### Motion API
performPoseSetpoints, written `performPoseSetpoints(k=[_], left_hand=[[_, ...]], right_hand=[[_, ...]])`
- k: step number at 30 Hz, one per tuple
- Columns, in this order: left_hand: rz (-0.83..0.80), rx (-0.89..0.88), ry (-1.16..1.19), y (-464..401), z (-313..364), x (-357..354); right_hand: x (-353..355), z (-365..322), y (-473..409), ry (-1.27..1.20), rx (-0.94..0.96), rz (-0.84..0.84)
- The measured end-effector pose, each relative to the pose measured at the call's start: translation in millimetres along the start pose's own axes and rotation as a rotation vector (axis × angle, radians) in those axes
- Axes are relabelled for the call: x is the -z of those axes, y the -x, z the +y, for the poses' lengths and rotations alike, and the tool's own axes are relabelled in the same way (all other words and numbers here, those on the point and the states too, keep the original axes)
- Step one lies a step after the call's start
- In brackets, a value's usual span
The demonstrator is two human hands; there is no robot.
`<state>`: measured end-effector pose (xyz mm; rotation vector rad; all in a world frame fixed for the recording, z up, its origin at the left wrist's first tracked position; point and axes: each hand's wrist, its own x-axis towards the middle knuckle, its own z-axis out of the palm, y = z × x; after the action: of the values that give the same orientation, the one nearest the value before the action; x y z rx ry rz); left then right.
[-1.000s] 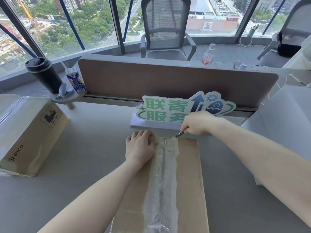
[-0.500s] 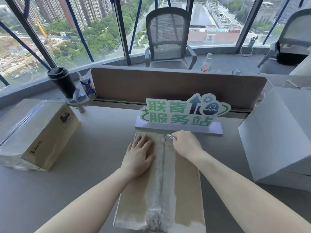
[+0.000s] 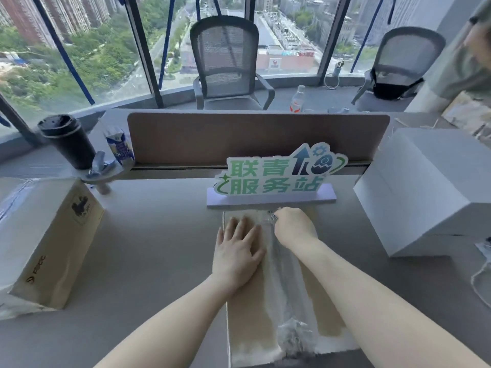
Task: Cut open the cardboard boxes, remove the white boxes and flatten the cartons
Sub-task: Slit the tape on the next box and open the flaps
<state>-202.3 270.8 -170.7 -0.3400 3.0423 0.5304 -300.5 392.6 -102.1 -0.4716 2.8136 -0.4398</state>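
A brown cardboard box [image 3: 247, 322] lies on the grey desk in front of me, a strip of clear tape [image 3: 284, 288] running down its top seam. My left hand [image 3: 237, 251] presses flat on the box's top, left of the tape. My right hand [image 3: 293, 228] grips a small metal blade [image 3: 272, 215] whose tip meets the tape at the box's far edge. A second taped cardboard box [image 3: 50, 235] stands at the left. A white box [image 3: 430, 192] sits at the right.
A green-lettered sign on a white base [image 3: 273, 179] stands just beyond the box, before the brown divider [image 3: 255, 134]. A black tumbler [image 3: 66, 140] and drink carton [image 3: 119, 147] sit at back left. Another person's sleeve [image 3: 467, 62] shows top right. Cables [image 3: 482, 277] lie at the right edge.
My right hand came back from beside the sign onto the box's far edge, bringing the blade down to the tape. My left hand stays pressed on the box top. The camera tilted up.
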Motion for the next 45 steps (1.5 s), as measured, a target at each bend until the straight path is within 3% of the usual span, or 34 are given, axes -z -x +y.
performPoseSetpoints(k=[6,30,37,45], left_hand=[[0.006,-0.022,0.055,1,-5,0],[0.002,-0.007,0.043,2,-1,2],[-0.029,-0.080,0.009,75,7,-10],[0.018,-0.002,0.005,84,15,-14]], right_hand=[[-7,-12,20,0.048,-0.092,0.022],[-27,15,154,0.071,-0.123,-0.048],[-27,14,164,0.074,-0.121,-0.015],[-28,24,192,0.069,-0.092,-0.051]])
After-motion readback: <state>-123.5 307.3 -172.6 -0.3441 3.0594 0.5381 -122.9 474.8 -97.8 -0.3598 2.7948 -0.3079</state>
